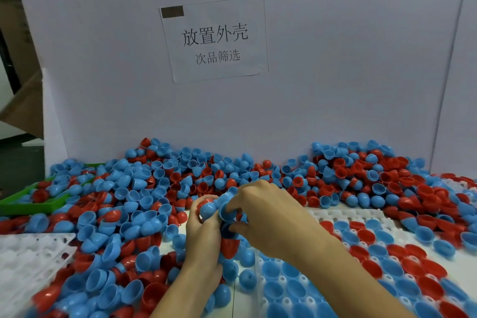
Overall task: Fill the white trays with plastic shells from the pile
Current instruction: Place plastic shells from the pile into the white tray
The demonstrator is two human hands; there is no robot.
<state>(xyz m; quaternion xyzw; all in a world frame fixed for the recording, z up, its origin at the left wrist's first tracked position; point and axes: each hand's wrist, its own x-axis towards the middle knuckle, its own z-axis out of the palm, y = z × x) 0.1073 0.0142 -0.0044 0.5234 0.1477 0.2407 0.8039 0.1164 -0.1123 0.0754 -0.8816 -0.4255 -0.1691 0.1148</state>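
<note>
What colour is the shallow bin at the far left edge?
Green; the bin shows best in the head view, half buried under shells.

At the centre of the frame, the left hand [204, 230] and right hand [260, 212] grip blue shells [224, 208] together above the pile [144, 204]. A part-filled white tray [343, 217] lies at the lower right, a green tray [15, 202] at the left edge, and a paper sign [215, 39] hangs on the wall above.

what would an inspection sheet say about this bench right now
surface: white table, mostly buried.
job's things: pile of blue and red shells; right white tray part filled; left white tray looks unfilled.
clutter: green tray holding shells at far left.
hands: left hand and right hand both grip a bunch of shells.
cables: nothing seen.
surroundings: white board with a printed paper sign.
</note>
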